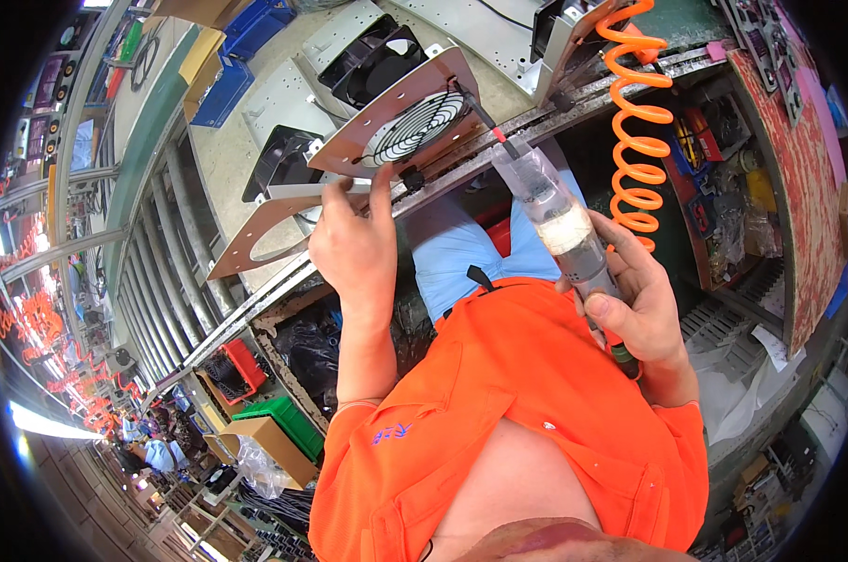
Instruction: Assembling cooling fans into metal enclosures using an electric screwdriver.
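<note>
My right hand (641,298) is wrapped round a power screwdriver (566,232) with a clear sleeve and pale tape on its body. Its long bit reaches the upper right corner of a black wire fan guard (418,127). The guard lies against a tilted brownish metal panel (349,148), which stands on the bench. My left hand (356,242) grips the panel's lower edge, fingertips by the guard's lower left corner. Behind the panel sits a black fan (375,66). Left of my hand, a second panel (265,229) with a round opening leans beside another fan (283,161).
An orange coiled air hose (641,122) hangs right of the screwdriver. Blue bins (225,89) stand at the bench's far left, near a roller conveyor (176,244). Another fan unit (560,37) is at the far right. Below the bench are a green crate (283,421) and a cardboard box (269,448).
</note>
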Available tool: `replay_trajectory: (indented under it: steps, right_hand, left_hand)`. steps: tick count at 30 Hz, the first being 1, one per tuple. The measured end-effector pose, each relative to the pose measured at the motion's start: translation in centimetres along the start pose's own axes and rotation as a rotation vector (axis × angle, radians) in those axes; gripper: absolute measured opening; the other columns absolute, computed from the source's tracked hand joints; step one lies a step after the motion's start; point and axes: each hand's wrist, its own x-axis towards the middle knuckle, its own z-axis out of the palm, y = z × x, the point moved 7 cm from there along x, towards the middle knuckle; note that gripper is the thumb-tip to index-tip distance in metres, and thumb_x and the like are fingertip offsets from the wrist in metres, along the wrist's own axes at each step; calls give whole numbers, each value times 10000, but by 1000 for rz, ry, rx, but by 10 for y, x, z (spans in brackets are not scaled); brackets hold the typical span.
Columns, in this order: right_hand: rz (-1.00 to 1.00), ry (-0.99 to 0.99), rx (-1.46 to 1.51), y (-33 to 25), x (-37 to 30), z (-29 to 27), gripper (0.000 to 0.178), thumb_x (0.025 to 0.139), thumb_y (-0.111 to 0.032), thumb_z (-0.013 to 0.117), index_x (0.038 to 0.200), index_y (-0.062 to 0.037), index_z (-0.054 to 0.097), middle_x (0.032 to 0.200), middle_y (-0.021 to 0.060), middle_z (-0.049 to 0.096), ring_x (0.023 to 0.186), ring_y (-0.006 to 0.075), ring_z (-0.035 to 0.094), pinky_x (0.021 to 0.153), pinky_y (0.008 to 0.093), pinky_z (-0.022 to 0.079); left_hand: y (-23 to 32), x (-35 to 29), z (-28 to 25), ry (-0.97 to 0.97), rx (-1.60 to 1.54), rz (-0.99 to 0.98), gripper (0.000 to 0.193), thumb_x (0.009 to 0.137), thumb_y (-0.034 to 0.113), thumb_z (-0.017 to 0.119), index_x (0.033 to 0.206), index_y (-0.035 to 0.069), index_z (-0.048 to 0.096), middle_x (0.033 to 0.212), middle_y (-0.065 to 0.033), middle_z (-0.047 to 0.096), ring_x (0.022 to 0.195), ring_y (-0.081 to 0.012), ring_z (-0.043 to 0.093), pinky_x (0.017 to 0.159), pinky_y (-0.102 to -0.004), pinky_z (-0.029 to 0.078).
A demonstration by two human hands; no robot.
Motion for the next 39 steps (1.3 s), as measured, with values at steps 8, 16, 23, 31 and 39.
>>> replay_trajectory:
  steps: [8, 16, 23, 31, 39]
  right_hand:
    - [-49, 11, 35, -20, 10, -16, 849, 904, -185, 748, 1568, 74, 286, 1151, 199, 676, 1015, 197, 666, 855, 283, 516]
    - [-16, 85, -88, -27, 20, -44, 936, 847, -237, 807, 1562, 81, 293, 1025, 195, 683, 585, 73, 551, 521, 205, 432]
    - [4, 99, -140, -30, 27, -49, 998, 801, -287, 845, 1552, 94, 309, 1140, 175, 667, 824, 136, 646, 687, 240, 487]
    - [93, 128, -161, -29, 20, -46, 994, 777, -238, 869, 1549, 80, 329, 1235, 136, 641, 958, 150, 630, 790, 274, 494]
    - [39, 186, -396, -34, 14, -54, 958, 744, -261, 889, 1490, 109, 415, 1263, 175, 669, 1089, 202, 665, 947, 318, 499]
  left_hand:
    - [13, 6, 18, -8, -242, 73, 324, 903, 201, 792, 1128, 1, 673, 556, -90, 563, 451, -237, 577, 473, -361, 447]
    - [44, 47, -78, -519, -339, 192, 199, 923, 184, 749, 1035, 21, 721, 622, -100, 603, 538, -219, 609, 529, -334, 454]
    - [51, 218, -14, -604, -254, 406, 446, 1017, 414, 641, 1001, -25, 719, 834, -36, 654, 703, -79, 513, 619, -255, 397]
    - [44, 213, 162, -721, -175, 309, 618, 990, 547, 562, 953, -51, 712, 910, -269, 713, 879, -447, 691, 837, -504, 528]
    - [43, 199, 141, -843, -386, 146, 645, 1009, 546, 575, 838, -61, 709, 600, -167, 581, 557, -204, 549, 590, -408, 474]
